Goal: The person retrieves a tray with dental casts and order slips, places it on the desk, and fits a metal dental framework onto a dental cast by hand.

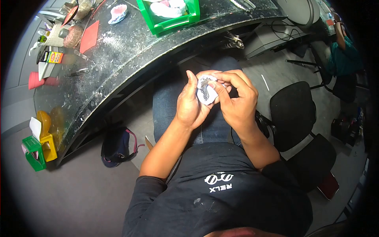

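Observation:
Above my lap, a white plaster dental cast (210, 97) rests in my left hand (190, 103), whose fingers curl round it from beneath. A dark metal denture framework (205, 87) lies against the face of the cast. My right hand (238, 93) is closed over the cast's right side, with thumb and forefinger pressing on the framework. Its other fingers reach behind the cast and are partly hidden. Another pale cast with a pink patch (118, 14) sits on the dark bench, away from both hands.
The curved, powder-dusted workbench (130, 51) runs ahead and to the left. On it stand a green bin (158, 29) with casts inside and a red sheet (89, 36). A black chair (292, 114) is at right; a bag (115, 146) lies on the floor. Another person (342, 55) sits far right.

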{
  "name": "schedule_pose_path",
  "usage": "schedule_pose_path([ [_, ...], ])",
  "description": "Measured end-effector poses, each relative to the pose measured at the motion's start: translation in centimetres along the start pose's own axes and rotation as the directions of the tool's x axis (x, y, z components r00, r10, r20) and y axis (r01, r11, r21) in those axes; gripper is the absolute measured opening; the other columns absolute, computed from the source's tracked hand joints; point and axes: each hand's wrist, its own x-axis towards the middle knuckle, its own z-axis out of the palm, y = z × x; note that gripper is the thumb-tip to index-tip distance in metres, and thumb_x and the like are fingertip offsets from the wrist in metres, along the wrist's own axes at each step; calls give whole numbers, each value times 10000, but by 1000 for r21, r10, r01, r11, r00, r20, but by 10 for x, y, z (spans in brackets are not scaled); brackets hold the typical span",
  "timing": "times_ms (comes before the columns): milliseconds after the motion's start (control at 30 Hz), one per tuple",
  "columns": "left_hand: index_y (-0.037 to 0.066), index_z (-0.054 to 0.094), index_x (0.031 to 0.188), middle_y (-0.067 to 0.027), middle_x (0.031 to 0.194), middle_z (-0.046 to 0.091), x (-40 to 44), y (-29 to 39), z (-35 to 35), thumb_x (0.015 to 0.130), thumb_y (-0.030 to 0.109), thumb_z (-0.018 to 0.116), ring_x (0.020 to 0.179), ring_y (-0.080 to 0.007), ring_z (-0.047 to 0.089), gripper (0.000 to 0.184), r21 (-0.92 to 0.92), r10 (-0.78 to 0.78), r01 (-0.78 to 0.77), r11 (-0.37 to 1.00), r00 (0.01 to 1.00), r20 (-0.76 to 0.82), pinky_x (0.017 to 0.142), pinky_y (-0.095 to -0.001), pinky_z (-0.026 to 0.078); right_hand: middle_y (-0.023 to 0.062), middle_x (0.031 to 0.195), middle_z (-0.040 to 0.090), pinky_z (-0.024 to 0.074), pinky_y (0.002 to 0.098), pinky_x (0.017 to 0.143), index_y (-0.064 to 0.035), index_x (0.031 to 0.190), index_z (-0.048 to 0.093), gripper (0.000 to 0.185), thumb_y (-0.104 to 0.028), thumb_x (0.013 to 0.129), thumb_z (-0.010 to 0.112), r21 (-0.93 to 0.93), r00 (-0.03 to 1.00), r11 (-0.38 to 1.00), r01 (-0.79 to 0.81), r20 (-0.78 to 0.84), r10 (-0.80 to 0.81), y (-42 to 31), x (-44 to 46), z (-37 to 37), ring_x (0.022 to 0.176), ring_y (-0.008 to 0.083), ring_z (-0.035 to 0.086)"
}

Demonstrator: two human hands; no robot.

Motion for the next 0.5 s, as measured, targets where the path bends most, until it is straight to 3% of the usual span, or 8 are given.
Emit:
schedule_pose_path([
  [333, -39, 571, 1305, -191, 1162, 681, -2, -1, 0, 1079, 589, 262, 1083, -302, 699, 736, 107, 35, -35, 994, 999, 1, 940, -397, 580, 104, 907, 710, 510, 280, 729, 10, 934, 727, 134, 27, 818, 792, 39, 1000, 999, -20, 20, 20, -2, 0, -2, 810, 167, 674],
  [500, -41, 529, 1355, -196, 1242, 645, -3, 1, 8, 1074, 597, 264, 1145, -302, 677, 746, 8, 29, -29, 1000, 997, 65, 1018, -428, 563, 94, 917, 701, 509, 274, 733, 25, 970, 713, 148, 19, 839, 781, 52, 999, 998, -36, 13, 35, 1, 0, 1, 820, 156, 670],
])
